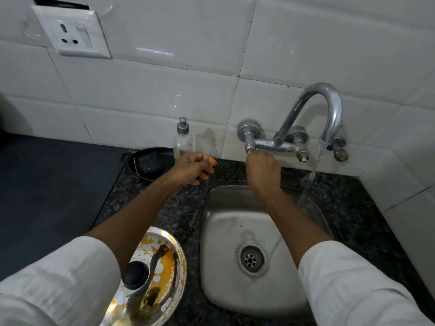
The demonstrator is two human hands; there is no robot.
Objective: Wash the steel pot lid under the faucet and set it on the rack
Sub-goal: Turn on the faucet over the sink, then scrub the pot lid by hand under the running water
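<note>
The steel pot lid (162, 260), smeared with yellow-brown food and topped by a black knob, lies on the dark granite counter left of the sink, partly under my left forearm. My right hand (261, 170) reaches up and grips the left valve of the chrome wall faucet (329, 107). Water runs from the spout into the right side of the steel sink (226, 231). My left hand (193, 168) hovers over the counter near the soap bottle, fingers loosely curled, holding nothing. No rack is in view.
A clear soap bottle (182, 142) with a grey pump stands against the tiled wall. A black dish holding a dark scrubber (150, 163) sits behind my left hand. A dark cooktop surface (47, 189) fills the left. A wall socket (73, 34) is above.
</note>
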